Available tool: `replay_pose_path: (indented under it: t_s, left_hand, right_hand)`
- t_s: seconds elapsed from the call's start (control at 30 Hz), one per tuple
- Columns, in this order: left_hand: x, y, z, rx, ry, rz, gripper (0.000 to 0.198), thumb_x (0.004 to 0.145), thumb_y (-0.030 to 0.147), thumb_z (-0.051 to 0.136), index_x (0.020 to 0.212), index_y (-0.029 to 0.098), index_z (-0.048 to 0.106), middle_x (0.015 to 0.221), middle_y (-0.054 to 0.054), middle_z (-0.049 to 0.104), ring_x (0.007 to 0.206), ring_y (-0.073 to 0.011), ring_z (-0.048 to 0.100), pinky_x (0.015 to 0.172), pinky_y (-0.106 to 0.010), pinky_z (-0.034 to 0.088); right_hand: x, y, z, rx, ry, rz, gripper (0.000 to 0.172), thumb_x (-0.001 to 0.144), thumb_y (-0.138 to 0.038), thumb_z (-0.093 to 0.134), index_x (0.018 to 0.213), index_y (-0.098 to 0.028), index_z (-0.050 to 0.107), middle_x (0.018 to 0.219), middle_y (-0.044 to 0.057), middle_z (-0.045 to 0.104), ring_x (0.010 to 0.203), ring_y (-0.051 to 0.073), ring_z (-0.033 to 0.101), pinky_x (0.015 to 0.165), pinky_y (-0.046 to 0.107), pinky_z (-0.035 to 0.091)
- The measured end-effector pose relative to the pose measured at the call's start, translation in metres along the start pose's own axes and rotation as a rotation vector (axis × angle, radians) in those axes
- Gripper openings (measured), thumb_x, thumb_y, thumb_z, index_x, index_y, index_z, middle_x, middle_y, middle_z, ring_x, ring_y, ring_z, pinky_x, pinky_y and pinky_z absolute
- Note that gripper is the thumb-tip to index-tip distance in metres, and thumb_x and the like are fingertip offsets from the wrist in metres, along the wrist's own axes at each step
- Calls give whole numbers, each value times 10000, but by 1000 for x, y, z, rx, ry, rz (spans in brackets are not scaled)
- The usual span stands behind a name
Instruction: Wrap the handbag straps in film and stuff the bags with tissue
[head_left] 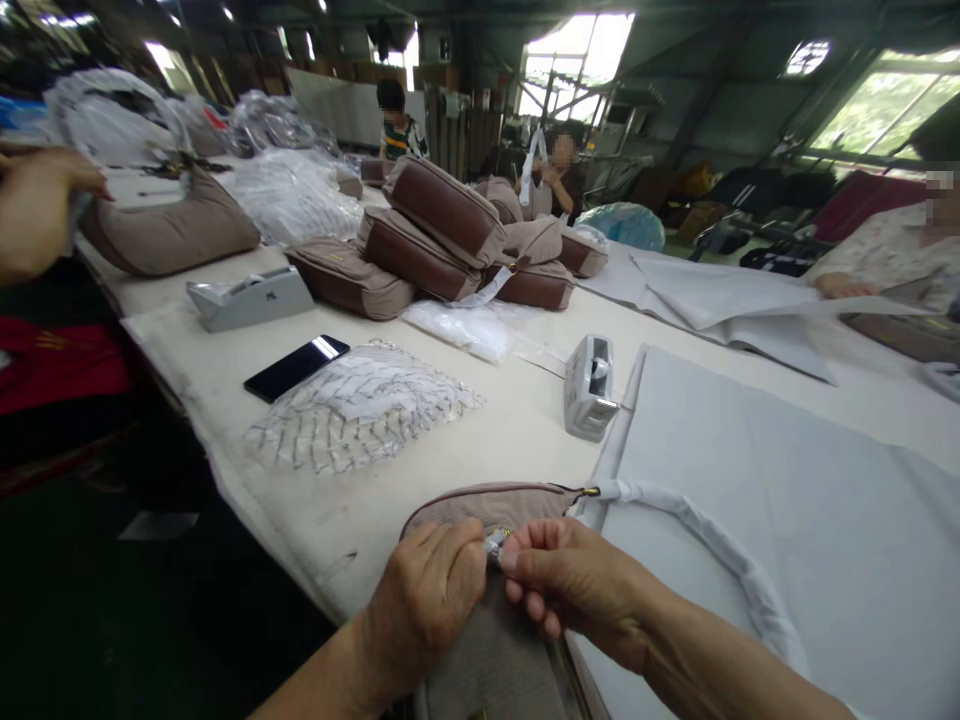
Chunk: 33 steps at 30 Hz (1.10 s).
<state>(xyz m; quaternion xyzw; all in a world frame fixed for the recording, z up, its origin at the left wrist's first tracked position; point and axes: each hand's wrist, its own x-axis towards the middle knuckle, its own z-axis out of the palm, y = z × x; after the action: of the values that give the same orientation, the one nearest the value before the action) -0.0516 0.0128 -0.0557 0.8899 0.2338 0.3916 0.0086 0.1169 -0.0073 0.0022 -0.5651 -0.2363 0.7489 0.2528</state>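
A taupe handbag (487, 645) lies in front of me at the table's edge, partly covered by my hands. Its strap (690, 515), wound in white wrapping, curves off to the right. My left hand (431, 590) is closed over the upper part of the bag, its fingertips at a small piece of white wrapping (495, 543) beside a gold-coloured metal part. From the other side, my right hand (562, 570) pinches the same wrapping between thumb and forefinger. Whatever the wrapping covers is hidden.
A tape dispenser (590, 385) stands ahead; another tape dispenser (255, 298) is farther left. Between them lie a phone (296, 368) and a plastic bag of small tags (367, 405). Grey paper sheets (780, 500) cover the right. Beyond are stacked handbags (442, 220) and several other people.
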Motion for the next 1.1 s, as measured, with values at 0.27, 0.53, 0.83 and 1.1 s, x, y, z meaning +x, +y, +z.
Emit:
replay_pose_path:
  t_s: [0.27, 0.53, 0.83, 1.1]
  left_hand:
    - [10, 1, -9, -175, -211, -307, 168, 904, 153, 401, 777, 181, 509, 670, -5, 572, 597, -155, 563, 561, -275, 415]
    - [35, 0, -28, -484, -528, -814, 148, 819, 248, 483, 699, 172, 525, 674, -2, 591, 648, -147, 540, 594, -250, 375]
    - [40, -4, -25, -901, -559, -1261, 261, 661, 395, 593, 672, 158, 483, 432, 74, 442, 415, -56, 334, 441, -194, 203]
    - [43, 3, -24, -876, -536, -1394, 266, 647, 410, 586, 653, 164, 486, 394, 66, 451, 359, -49, 339, 389, -175, 235]
  right_hand:
    - [-13, 5, 21, 203, 123, -83, 141, 673, -217, 664, 652, -121, 562, 547, -41, 531, 393, 25, 405, 337, 126, 403]
    - [9, 35, 28, 278, 234, -130, 162, 635, -226, 668, 652, -138, 533, 506, -44, 551, 354, 37, 397, 306, 149, 394]
    - [20, 47, 29, 269, 262, -210, 267, 628, -312, 712, 669, -145, 508, 526, -49, 567, 347, 33, 418, 299, 149, 411]
    - [25, 63, 36, 339, 326, -316, 357, 653, -361, 736, 781, -160, 469, 597, -30, 591, 404, 54, 491, 369, 169, 466]
